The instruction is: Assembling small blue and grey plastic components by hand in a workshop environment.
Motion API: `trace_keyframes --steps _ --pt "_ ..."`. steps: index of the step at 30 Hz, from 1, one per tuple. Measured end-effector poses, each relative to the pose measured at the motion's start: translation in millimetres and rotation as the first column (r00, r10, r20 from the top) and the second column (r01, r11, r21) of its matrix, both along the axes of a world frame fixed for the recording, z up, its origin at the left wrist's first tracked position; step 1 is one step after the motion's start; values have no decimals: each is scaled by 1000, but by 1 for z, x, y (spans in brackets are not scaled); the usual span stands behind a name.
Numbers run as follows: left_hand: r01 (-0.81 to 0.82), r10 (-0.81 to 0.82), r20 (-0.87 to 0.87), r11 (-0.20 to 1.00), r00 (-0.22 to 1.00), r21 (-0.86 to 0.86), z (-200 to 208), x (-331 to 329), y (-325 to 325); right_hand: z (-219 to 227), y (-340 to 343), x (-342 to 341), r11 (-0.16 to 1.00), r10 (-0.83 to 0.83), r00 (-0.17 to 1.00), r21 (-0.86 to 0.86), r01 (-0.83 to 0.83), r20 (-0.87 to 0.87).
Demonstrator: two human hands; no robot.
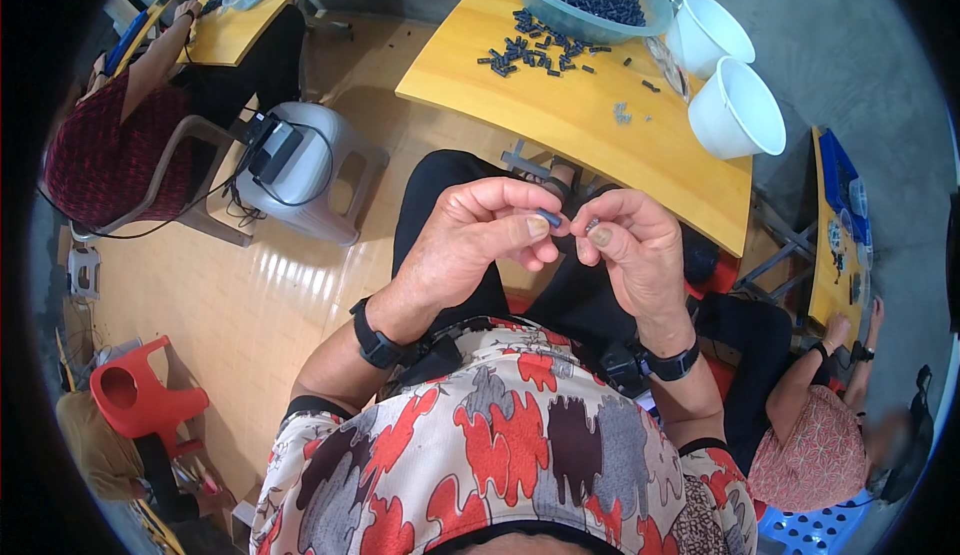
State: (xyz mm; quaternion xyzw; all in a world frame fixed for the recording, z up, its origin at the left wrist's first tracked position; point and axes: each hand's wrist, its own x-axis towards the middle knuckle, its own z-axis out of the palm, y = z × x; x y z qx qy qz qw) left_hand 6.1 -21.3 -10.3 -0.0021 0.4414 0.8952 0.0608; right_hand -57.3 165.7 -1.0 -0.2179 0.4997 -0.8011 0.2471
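Note:
My left hand (470,240) pinches a small dark blue cylinder (548,217) between thumb and forefinger. Close beside it, my right hand (640,250) has thumb and fingertips pressed together on a tiny greyish piece (592,225), too small to name. Both hands are over my lap, at the near edge of the yellow table (590,120). Similar dark cylinders (520,55) lie loose on the tabletop, and many more fill a translucent bowl (600,32) at the back. A little heap of tiny pale pieces (622,114) rests nearer the table's right side.
Two white buckets (708,115) (690,40) stand at the table's right edge. To the left is a grey stool (300,170) with a black device and cables on it. Other people sit at tables left and right. A red stool (135,395) stands lower left.

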Motion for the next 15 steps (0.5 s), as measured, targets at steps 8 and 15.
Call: trace_keyframes --steps 8,15 --pt "0 0 -3 1000 1000 1 -1 4 4 3 1 7 998 -53 998 25 54 -33" --pt "3 -3 -23 1000 1000 30 1 6 5 4 3 7 987 -74 965 121 107 -250"
